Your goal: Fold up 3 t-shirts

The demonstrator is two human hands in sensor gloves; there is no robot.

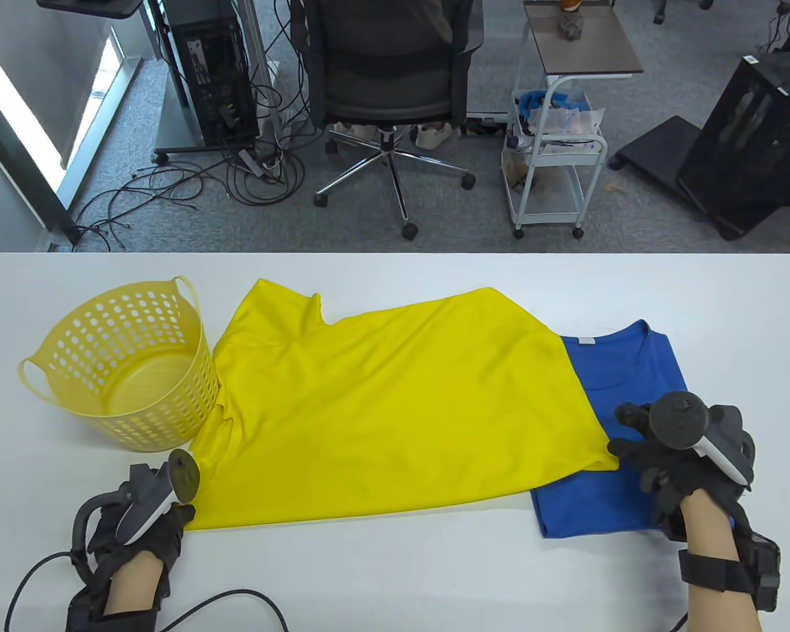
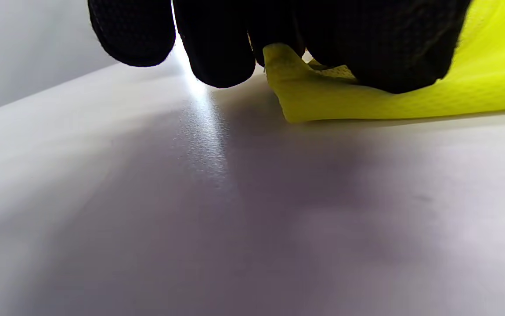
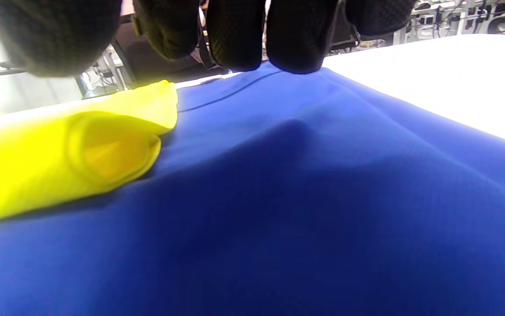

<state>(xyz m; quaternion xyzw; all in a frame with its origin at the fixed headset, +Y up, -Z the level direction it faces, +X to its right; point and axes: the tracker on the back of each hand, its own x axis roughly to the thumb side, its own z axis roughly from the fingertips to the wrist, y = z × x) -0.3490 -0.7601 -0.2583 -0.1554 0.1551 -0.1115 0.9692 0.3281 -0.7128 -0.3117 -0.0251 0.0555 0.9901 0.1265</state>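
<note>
White tabletop [image 1: 395, 579] up front, office floor behind with a chair [image 1: 388, 85] and a wheeled cart [image 1: 556, 164].

Table view: yellow t-shirt [image 1: 382, 408] spread flat mid-tabletop, its right side lying over a folded blue t-shirt [image 1: 632, 368]. Yellow perforated basket [image 1: 125, 368] at far left, touching the shirt's left edge. Left hand [image 1: 138, 526] at the shirt's near-left corner. Right hand [image 1: 684, 454] on the blue shirt, at the yellow shirt's near-right corner.

Left wrist view: left fingers [image 2: 393, 52] curled closed, pinching the yellow corner [image 2: 314, 96], which is bunched and lifted slightly off the tabletop.

Right wrist view: right fingers [image 3: 296, 39] hang curled above the blue fabric [image 3: 305, 210]; the rolled yellow edge [image 3: 103, 149] lies just to their left. Cannot tell whether they grip anything.
</note>
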